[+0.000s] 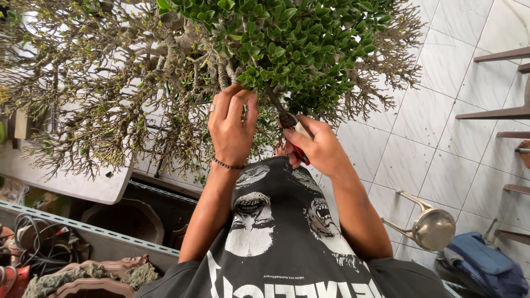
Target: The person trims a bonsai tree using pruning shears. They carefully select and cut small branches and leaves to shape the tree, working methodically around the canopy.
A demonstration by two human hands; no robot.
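Note:
A large bonsai tree fills the top of the head view, mostly bare twigs with a patch of green leaves at the upper right. My left hand reaches up and pinches a leafy twig at the edge of the green patch. My right hand grips a pair of pruning scissors with red handles, blades pointing up into the foliage beside my left fingers. A beaded bracelet circles my left wrist. My black printed shirt shows below.
A white table edge lies at left, over a metal shelf rail with pots and cables. White floor tiles spread to the right, with a metal stool, a blue bag and dark shelf boards.

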